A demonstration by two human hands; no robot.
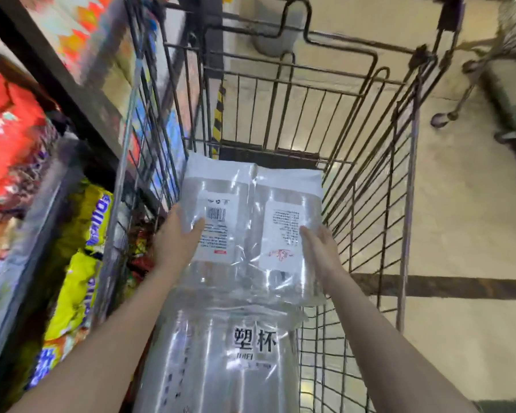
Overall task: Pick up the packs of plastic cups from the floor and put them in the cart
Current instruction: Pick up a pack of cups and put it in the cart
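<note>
A clear pack of plastic cups [248, 222] with white labels is inside the wire cart [405, 186], held from both sides. My left hand [176, 239] grips its left edge and my right hand [319, 251] presses its right edge. Below it, nearer to me, another clear pack of plastic cups [227, 362] with black printed characters lies in the cart, partly under the held pack.
Shelves of red [9, 144] and yellow snack bags [78, 263] stand close on the left of the cart. A beige floor [465, 222] with a dark stripe lies to the right. Another trolley's wheels [441, 119] show at the top right.
</note>
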